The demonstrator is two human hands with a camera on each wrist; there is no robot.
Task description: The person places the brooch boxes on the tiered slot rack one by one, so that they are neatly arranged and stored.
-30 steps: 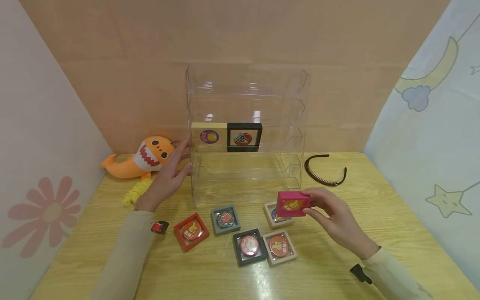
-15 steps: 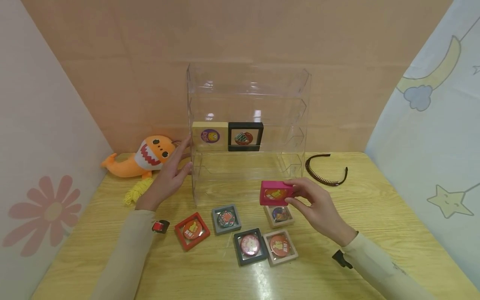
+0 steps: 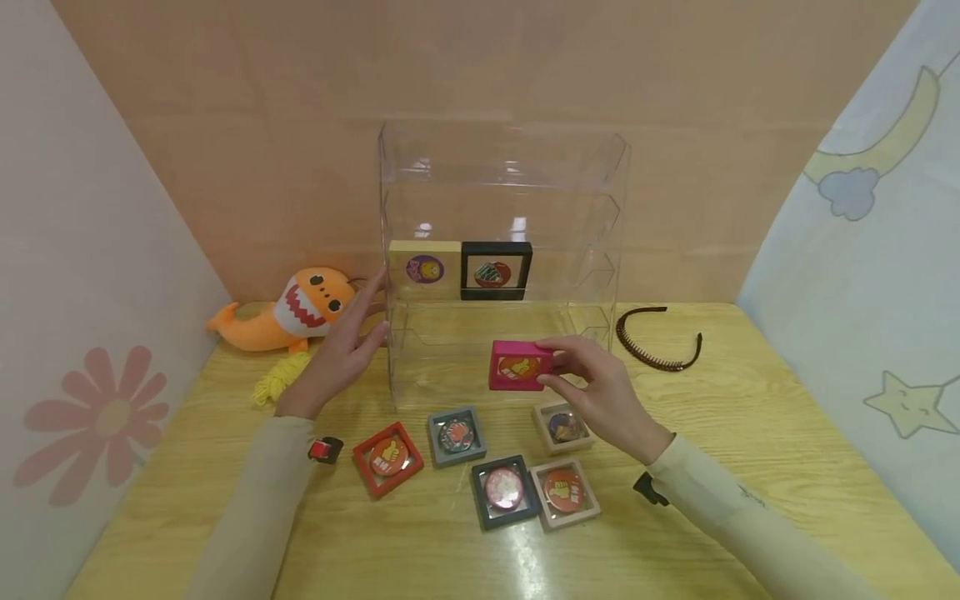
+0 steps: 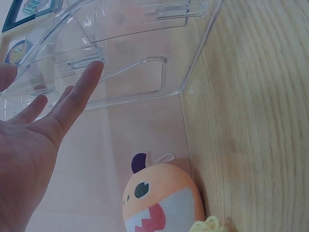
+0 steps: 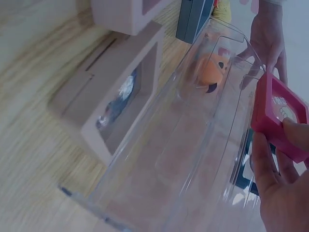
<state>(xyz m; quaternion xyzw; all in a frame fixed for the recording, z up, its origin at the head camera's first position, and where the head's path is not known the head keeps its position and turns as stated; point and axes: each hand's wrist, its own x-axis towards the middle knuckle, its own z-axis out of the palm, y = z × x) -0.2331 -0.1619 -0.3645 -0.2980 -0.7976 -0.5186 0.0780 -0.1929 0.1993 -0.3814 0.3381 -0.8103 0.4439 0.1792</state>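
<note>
On the head view, our right grip (image 3: pixel 596 396) has the pink frame (image 3: pixel 517 365) pinched by its right end, raised off the surface (image 3: pixel 420 554), picture toward us, in front of the lower tiers of the clear rack (image 3: pixel 502 179). Whether it touches the rack, we cannot tell. Our left grip (image 3: pixel 337 354) is spread, fingers at the rack's left side: a handy brace, we judge, since so light a stand could slide. Best to carry the pink frame level and unhurried. Now the edges: the cream frame (image 3: pixel 425 269) and black frame (image 3: pixel 495 247) stand side by side on a middle tier, with room rightward up to the side wall. Below our load lies the nearest pale frame (image 3: pixel 563 428), so dipping low could mean a knock.

Over to the left wrist: fingers apart, one tip at the clear side wall, nothing pinched. The plush shark (image 4: pixel 161 200) sits near, so we'd avoid swinging that way.

And the right wrist: thumb on the pink frame's face, fingers behind it, a pinch that looks firm. The rack's see-through lips run just beside the nearest pale frame; they're easy to misjudge, so we'd lift well over them and approach squarely.
</note>
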